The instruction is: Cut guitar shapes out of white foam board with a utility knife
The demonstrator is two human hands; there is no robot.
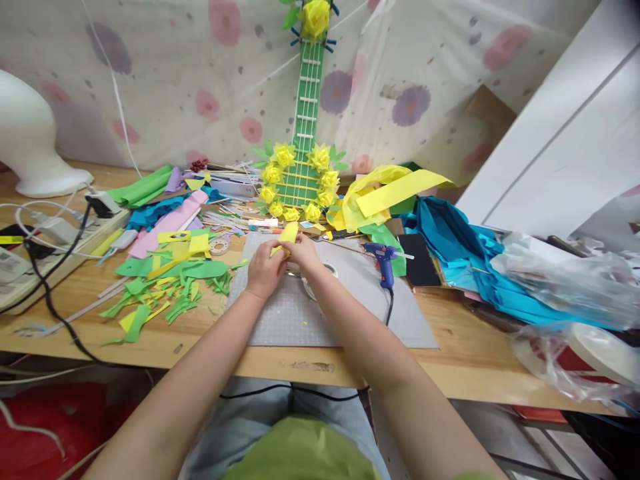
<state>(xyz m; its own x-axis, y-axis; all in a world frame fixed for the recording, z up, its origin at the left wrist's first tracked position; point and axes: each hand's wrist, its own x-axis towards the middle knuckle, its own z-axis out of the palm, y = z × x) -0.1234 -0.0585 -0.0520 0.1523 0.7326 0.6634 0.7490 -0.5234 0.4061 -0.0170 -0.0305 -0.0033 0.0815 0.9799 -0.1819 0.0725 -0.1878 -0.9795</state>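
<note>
A small piece of yellow crepe paper (289,233) is pinched between my two hands above the grey cutting mat (280,320). My left hand (267,270) has its fingers closed on the paper's lower left side. From the right, my right hand (303,255) grips the same piece, its fingertips meeting the left ones. Partly under my right wrist lies a roll of tape (330,269). Beyond my hands, a green paper guitar (307,127) with yellow paper roses leans upright against the wall covering.
A blue glue gun (384,263) with its cord rests on the mat's right, beside a black phone (419,260). Green and yellow scraps (165,287) litter the left. Blue crepe paper (450,233) and a plastic bag (575,273) lie right; a power strip (65,260) stands far left.
</note>
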